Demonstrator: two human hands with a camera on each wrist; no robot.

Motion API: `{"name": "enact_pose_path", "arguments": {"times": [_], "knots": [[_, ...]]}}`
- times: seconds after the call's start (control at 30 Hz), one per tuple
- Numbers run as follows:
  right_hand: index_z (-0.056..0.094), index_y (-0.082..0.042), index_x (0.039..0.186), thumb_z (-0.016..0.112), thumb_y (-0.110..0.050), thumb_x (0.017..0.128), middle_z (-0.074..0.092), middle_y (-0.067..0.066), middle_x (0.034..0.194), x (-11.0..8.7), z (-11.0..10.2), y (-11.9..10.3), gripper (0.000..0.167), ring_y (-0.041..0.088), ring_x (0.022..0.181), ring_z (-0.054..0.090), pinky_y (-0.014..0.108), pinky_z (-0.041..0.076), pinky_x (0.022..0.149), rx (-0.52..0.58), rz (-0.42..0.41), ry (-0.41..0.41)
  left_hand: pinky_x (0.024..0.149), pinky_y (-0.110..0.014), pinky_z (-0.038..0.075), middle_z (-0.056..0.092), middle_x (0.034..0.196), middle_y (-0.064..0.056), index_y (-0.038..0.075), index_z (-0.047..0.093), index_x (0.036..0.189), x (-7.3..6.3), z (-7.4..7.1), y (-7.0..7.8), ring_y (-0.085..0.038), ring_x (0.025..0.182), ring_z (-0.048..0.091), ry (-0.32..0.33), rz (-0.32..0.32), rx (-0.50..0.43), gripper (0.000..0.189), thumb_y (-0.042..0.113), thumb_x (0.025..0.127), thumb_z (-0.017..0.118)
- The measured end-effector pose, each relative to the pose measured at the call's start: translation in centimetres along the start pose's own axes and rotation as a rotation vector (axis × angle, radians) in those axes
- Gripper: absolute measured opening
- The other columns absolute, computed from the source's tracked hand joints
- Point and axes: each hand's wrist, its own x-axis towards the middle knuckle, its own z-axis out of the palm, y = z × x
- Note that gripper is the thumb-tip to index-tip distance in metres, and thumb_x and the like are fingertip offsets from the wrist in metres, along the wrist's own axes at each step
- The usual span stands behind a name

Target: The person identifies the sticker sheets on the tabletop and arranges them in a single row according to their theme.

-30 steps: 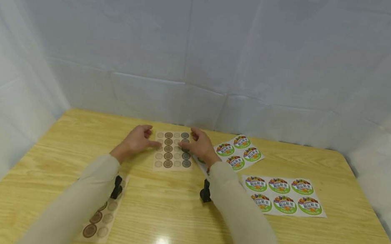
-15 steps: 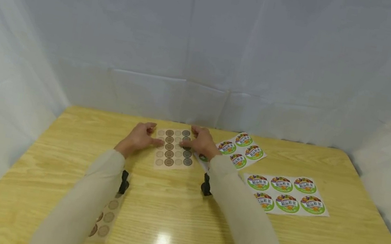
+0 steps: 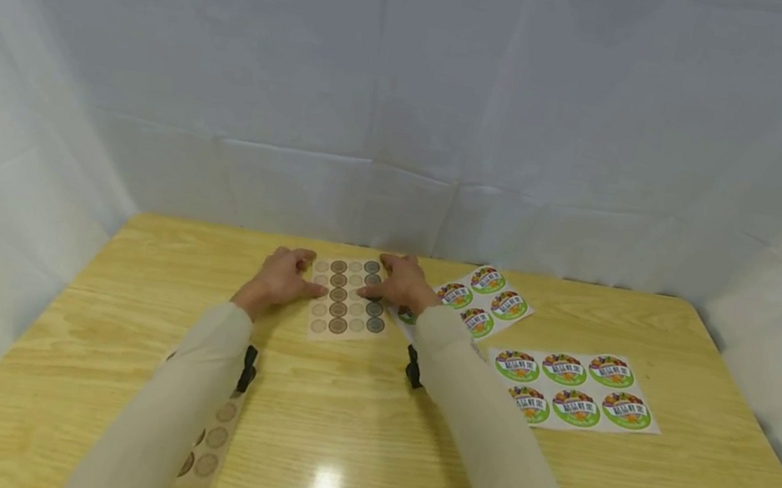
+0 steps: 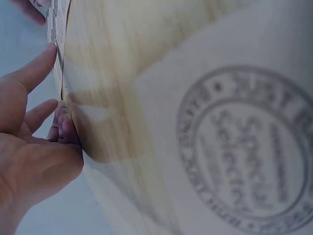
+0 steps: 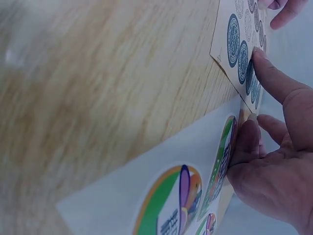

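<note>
A beige sheet of round stickers (image 3: 335, 335) in dark and pale columns lies at the back of the table. At its left edge is my left hand (image 3: 283, 276), thumb outstretched to the sheet. In the left wrist view the thumb (image 4: 41, 66) and fingertips touch the edge, well apart. My right hand (image 3: 406, 283) is over the sheet's right side; its thumb (image 5: 274, 76) rests on the dark stickers. The other right fingers lie by the sheet's edge, partly hidden. Below the right palm, a white sheet of colourful oval stickers (image 3: 476, 322) sits partly covered by that hand.
Another white sheet of colourful stickers (image 3: 570, 389) lies to the right. A second beige sticker sheet (image 3: 208, 453) is at the near left, partly under the left sleeve. The wooden table (image 3: 328, 412) meets a pale cloth (image 3: 411, 112) at its back.
The left hand has shifted slightly right, closer to the beige sheet. The right hand stays over its right side, with its thumb on the stickers. The sheets hardly move.
</note>
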Motion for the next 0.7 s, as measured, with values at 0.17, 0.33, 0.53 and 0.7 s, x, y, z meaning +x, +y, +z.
{"name": "enact_pose_path", "arguments": {"times": [0.17, 0.33, 0.53, 0.7], "knots": [[0.035, -0.011, 0.149, 0.076, -0.035, 0.082, 0.031, 0.019, 0.145, 0.05, 0.1, -0.02, 0.082, 0.032, 0.13, 0.033, 0.034, 0.05, 0.067, -0.015, 0.001, 0.003, 0.1, -0.05, 0.033, 0.045, 0.125, -0.028, -0.005, 0.039, 0.141, -0.16, 0.01, 0.03, -0.041, 0.116, 0.041, 0.001, -0.002, -0.006, 0.07, 0.027, 0.087, 0.071], [0.038, -0.014, 0.147, 0.076, -0.035, 0.082, 0.031, 0.019, 0.144, 0.04, 0.06, 0.03, 0.078, 0.032, 0.13, 0.033, 0.034, 0.051, 0.064, -0.025, -0.009, 0.017, 0.101, -0.05, 0.032, 0.043, 0.125, -0.027, -0.003, 0.04, 0.141, -0.23, -0.03, 0.27, -0.041, 0.117, 0.039, 0.0, -0.009, -0.019, 0.069, 0.027, 0.087, 0.071], [0.042, -0.015, 0.145, 0.077, -0.036, 0.081, 0.032, 0.02, 0.142, -0.02, 0.03, 0.03, 0.076, 0.034, 0.128, 0.034, 0.036, 0.048, 0.069, -0.019, -0.015, 0.024, 0.101, -0.051, 0.031, 0.045, 0.124, -0.027, -0.004, 0.042, 0.139, -0.17, 0.19, 0.26, -0.042, 0.117, 0.038, 0.012, -0.009, -0.016, 0.068, 0.025, 0.086, 0.072], [0.045, -0.015, 0.143, 0.078, -0.035, 0.08, 0.036, 0.019, 0.136, -0.14, 0.05, -0.23, 0.074, 0.033, 0.122, 0.038, 0.036, 0.049, 0.068, -0.013, -0.001, 0.035, 0.101, -0.051, 0.031, 0.045, 0.123, -0.027, -0.004, 0.044, 0.137, -0.33, 0.03, 0.29, -0.043, 0.117, 0.038, 0.017, -0.004, -0.01, 0.066, 0.025, 0.086, 0.072]]}}
